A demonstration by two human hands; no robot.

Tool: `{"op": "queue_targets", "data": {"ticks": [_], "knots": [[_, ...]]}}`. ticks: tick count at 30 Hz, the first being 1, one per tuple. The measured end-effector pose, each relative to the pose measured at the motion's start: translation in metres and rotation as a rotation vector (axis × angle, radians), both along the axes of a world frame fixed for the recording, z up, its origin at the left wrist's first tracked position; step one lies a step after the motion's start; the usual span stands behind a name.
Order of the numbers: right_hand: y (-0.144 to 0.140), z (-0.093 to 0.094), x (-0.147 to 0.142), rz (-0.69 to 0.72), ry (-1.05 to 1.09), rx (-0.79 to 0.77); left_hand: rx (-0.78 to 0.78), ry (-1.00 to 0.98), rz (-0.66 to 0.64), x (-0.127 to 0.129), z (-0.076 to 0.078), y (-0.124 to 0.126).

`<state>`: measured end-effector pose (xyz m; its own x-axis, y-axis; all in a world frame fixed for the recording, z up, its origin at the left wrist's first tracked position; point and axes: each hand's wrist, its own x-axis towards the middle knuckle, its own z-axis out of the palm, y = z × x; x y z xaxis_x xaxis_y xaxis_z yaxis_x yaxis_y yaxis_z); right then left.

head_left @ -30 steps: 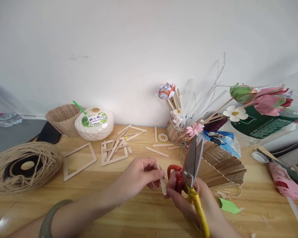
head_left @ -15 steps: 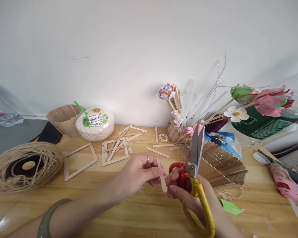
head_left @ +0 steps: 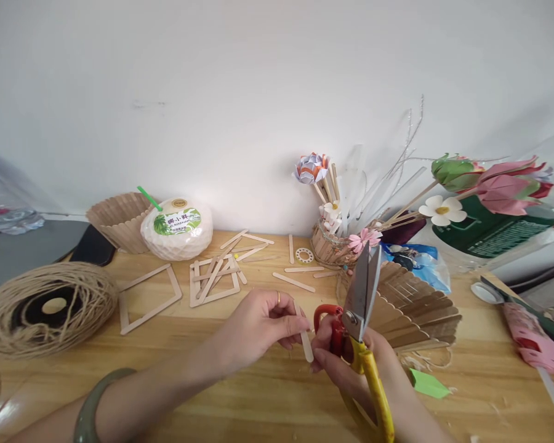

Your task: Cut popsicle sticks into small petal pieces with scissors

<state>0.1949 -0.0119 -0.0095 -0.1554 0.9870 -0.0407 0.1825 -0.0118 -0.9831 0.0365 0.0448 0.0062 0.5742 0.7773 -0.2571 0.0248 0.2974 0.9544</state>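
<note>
- A short wooden craft stick (head_left: pixel 305 339) is pinched between the thumb and fingers of the left hand (head_left: pixel 258 323), just above the near middle of the table (head_left: pixel 258 406); its lower end reaches toward the right hand (head_left: pixel 351 363).
- A ring is worn on one finger of the left hand, and a green bangle (head_left: pixel 90 406) is seen on the left wrist.
- A pair of scissors (head_left: pixel 357 320) is gripped by the right hand, clenched around its handles; one handle is red, the other yellow.
- The scissor blades are pointed up and away, nearly shut, just right of the stick.
- Whether the stick is touched by the right fingertips cannot be told.
- A fan of wooden sticks (head_left: pixel 415 307) is laid on the table directly behind the scissors.
- A small stick-built holder (head_left: pixel 327 246) filled with paper flowers and skewers is placed at the far middle, against the wall.
- Loose sticks and glued stick frames (head_left: pixel 212 280) are spread across the far left-centre of the table, with a square frame (head_left: pixel 148 298) beside them.
- A white round drink container (head_left: pixel 175 229) with a green straw is set at the far left, next to a fluted stick bowl (head_left: pixel 115 221).
- A coil of twine (head_left: pixel 46 307) is lying at the left edge.
- A green paper scrap (head_left: pixel 427 384) is seen near the right forearm.
</note>
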Motion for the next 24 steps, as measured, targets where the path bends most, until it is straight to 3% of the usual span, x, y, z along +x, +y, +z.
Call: {"op": "queue_targets", "data": {"ticks": [8,13,15,20,24], "knots": [[0.003,0.001,0.004,-0.123,-0.052,0.047,-0.052,0.014,-0.008,-0.001,0.003,0.000],[0.008,-0.004,0.008,-0.200,0.008,-0.049,-0.103,-0.045,0.079,-0.003,0.005,0.003],[0.008,-0.005,0.011,-0.188,0.019,-0.064,-0.118,-0.089,0.146,-0.003,0.006,0.004],[0.005,-0.012,0.022,-0.126,0.035,0.094,-0.111,-0.174,0.292,-0.005,0.011,0.005],[0.004,-0.014,0.027,-0.039,-0.076,0.067,-0.102,-0.275,0.361,-0.007,0.013,0.005]]}}
